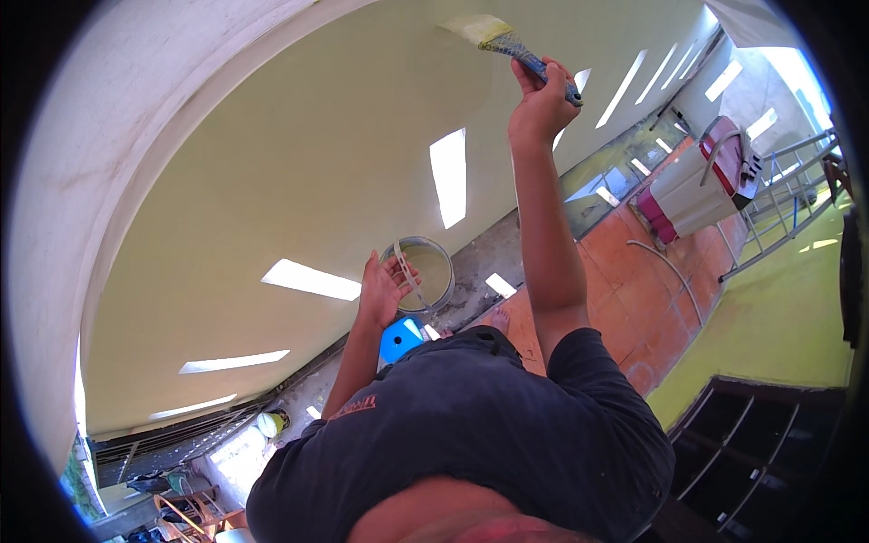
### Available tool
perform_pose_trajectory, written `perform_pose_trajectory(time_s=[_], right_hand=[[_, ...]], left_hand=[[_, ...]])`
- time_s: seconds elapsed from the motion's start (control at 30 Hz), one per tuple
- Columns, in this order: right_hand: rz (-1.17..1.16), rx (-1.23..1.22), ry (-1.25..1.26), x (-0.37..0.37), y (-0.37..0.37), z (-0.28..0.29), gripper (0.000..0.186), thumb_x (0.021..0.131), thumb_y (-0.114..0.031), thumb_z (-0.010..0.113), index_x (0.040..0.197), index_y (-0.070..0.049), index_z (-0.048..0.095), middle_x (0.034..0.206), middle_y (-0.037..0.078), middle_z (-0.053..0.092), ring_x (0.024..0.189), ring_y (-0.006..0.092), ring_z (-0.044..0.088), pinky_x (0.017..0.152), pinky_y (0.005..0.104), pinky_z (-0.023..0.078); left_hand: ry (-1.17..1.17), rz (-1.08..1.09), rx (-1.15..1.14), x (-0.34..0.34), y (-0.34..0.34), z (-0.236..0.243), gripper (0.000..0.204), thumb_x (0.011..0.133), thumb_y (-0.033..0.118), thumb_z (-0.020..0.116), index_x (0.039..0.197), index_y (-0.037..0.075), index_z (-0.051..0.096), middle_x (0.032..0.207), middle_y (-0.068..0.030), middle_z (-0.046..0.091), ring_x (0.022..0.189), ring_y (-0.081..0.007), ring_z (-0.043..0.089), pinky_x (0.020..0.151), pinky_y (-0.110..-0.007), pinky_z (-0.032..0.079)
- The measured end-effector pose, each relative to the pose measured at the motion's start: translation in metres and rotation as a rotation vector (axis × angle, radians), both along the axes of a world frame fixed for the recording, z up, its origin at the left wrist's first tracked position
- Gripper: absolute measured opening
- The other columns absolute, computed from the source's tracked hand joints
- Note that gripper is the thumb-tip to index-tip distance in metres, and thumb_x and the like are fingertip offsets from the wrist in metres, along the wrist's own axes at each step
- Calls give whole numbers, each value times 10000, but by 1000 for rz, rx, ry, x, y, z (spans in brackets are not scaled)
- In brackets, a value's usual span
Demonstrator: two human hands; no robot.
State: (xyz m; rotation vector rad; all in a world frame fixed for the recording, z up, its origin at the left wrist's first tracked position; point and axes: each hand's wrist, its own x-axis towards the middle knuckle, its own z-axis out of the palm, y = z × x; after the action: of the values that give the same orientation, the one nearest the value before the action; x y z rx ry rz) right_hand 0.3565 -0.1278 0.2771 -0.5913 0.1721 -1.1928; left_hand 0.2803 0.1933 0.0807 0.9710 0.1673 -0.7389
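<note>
Raised up high, my right hand (543, 107) is closed round the blue, paint-spattered handle of a wide paintbrush (518, 47). Its pale, yellowish bristles press against the pale yellow-green wall (344, 154), where a wetter-looking patch shows around them. Lower and to the left, my left hand (385, 288) has its fingers under the pale strap handle of a round paint bucket (449, 288), which hangs beside the wall. Greenish-yellow paint lies inside the bucket. How tightly the left fingers grip the handle is partly hidden.
A blue stool (391, 342) stands below the bucket. Orange tiles (625, 271) cover the floor to the right, with a curved hose (674, 270) on them. Farther right are a white and pink washing machine (692, 185) and a metal ladder (778, 231). Bright sunlight patches cross the wall.
</note>
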Motion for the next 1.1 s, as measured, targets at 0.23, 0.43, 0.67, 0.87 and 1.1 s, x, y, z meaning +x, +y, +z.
perform_pose_trajectory(time_s=[0.23,0.43,0.67,0.87,1.1], right_hand=[[4,126,173,3,18,-95,171,899,-20,557,1004,107,512,962,192,581,793,311,678,767,383,643],[-122,109,401,-13,20,-183,130,884,-21,568,912,107,567,912,197,613,744,284,683,704,357,646],[-37,0,483,-5,4,-102,132,868,-23,560,915,99,579,882,187,621,712,266,687,663,314,636],[-56,-76,18,-4,-5,34,168,889,-34,527,950,122,510,945,203,587,760,307,680,742,349,644],[-2,-109,-34,12,18,3,204,910,-52,534,1020,114,487,996,217,566,818,325,683,803,374,631]], left_hand=[[38,12,-15,2,9,-5,663,987,582,361,1195,-29,512,1013,-145,558,989,-276,586,937,-463,498],[36,-1,47,3,9,-8,692,979,598,344,1189,-39,515,1031,-161,554,1019,-289,564,954,-490,479],[25,9,24,7,10,-3,689,981,600,336,1184,-32,518,1007,-154,558,997,-279,564,950,-484,481],[32,9,11,9,9,0,688,983,599,330,1180,-33,518,999,-150,553,1002,-280,563,958,-483,478],[11,-12,2,12,7,1,695,983,599,333,1193,-40,505,1021,-153,543,1026,-283,553,960,-483,474]])
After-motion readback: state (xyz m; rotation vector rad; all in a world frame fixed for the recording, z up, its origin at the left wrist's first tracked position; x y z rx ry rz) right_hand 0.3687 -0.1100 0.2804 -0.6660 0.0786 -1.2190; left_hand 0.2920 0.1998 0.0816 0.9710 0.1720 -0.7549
